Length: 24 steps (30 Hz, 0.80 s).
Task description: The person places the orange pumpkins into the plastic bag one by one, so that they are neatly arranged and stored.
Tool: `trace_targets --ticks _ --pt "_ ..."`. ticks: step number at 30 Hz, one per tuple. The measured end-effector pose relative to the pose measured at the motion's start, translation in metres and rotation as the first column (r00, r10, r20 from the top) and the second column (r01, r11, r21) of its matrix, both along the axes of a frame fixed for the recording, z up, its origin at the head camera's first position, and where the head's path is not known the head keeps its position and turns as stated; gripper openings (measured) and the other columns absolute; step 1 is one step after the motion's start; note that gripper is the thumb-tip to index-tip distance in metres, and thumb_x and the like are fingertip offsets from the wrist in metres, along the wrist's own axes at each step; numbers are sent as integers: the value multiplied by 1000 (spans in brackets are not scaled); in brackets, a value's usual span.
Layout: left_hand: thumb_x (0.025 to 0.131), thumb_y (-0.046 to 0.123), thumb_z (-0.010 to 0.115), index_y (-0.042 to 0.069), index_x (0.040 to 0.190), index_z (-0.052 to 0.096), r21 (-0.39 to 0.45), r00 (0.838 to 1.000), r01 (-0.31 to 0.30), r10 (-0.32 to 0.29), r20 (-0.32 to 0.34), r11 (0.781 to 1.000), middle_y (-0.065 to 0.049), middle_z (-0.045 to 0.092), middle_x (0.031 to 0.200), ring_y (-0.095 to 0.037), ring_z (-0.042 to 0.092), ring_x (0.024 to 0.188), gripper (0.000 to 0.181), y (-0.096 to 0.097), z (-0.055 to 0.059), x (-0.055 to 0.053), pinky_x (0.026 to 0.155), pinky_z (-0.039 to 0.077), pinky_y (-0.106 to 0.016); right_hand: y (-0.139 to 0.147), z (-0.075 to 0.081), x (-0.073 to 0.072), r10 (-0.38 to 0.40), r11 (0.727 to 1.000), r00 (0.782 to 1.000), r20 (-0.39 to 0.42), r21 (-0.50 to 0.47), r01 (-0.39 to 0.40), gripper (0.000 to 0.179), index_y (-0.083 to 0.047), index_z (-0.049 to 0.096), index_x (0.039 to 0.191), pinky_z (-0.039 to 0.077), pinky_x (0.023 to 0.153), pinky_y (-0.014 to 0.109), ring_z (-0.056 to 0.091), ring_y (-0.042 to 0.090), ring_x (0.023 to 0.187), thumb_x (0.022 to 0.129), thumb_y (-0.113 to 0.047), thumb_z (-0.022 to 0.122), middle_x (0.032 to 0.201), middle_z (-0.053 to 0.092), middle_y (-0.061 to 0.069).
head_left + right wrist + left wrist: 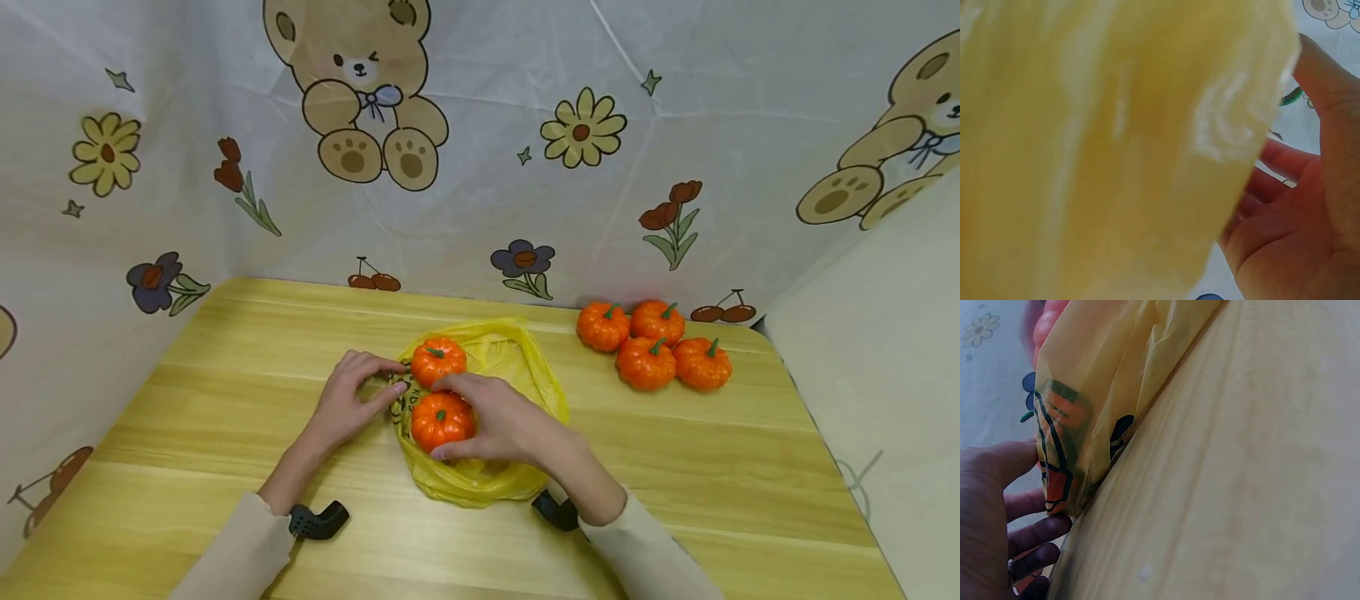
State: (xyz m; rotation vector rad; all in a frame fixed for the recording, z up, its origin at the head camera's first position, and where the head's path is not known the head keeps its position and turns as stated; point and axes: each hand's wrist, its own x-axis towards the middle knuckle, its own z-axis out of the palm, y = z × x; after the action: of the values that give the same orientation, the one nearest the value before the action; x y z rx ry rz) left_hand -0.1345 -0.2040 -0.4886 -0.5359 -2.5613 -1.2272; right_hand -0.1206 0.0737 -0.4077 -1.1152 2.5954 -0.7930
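Note:
A yellow plastic bag [551, 383] with dark print lies spread with its mouth up on the wooden table. Two small orange pumpkins are inside its left part: a far pumpkin [437, 360] and a near pumpkin [442, 421], both with green stems. My right hand [498, 421] reaches over the bag and grips the near pumpkin, thumb on the near side and fingers on the far side. My left hand [351, 396] holds the bag's left edge between thumb and fingers. In the right wrist view, the bag hides the right fingertips and the pumpkin.
Several more orange pumpkins [647, 363] stand grouped at the table's back right. A white cloth [465, 217] printed with bears and flowers hangs behind the wooden table [247, 400]. Dark devices [318, 521] are worn at both wrists.

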Motion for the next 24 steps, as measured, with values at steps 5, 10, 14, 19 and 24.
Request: trace_targets --ticks 5,10,14,19,24 --pt "95 27 81 19 116 79 -1 1000 -4 4 11 1000 4 75 112 -17 54 106 23 0 0 1 93 40 -39 -2 -5 1 16 999 1000 6 36 -17 76 -16 57 145 51 109 39 62 17 126 84 -49 89 141 65 1" --pt "95 27 80 19 116 79 -6 1000 -10 10 10 1000 3 75 112 -17 54 106 23 0 -1 1 93 41 -39 1 -5 1 51 996 998 47 67 -54 78 -15 54 149 48 113 40 60 19 132 85 -45 89 145 62 1" --pt "94 26 81 18 115 79 -5 1000 -10 10 1 1000 3 75 111 -17 54 105 22 0 -1 1 92 41 -39 7 -1 -1 76 994 993 89 67 -82 74 -16 54 151 46 115 41 58 18 135 88 -38 87 148 61 -1" --pt "94 26 81 18 115 79 -2 1000 -7 7 -3 1000 3 75 110 -17 54 104 22 1 0 1 91 41 -37 17 5 -4 104 992 986 133 60 -113 72 -15 53 152 46 115 40 59 15 132 87 -20 83 149 61 -2" --pt "94 26 82 18 115 79 0 1000 -8 8 3 1000 4 75 109 -16 54 104 23 0 0 2 91 41 -37 20 7 -7 111 991 982 155 53 -120 72 -13 53 152 50 110 37 63 12 128 85 -10 77 146 63 -1"
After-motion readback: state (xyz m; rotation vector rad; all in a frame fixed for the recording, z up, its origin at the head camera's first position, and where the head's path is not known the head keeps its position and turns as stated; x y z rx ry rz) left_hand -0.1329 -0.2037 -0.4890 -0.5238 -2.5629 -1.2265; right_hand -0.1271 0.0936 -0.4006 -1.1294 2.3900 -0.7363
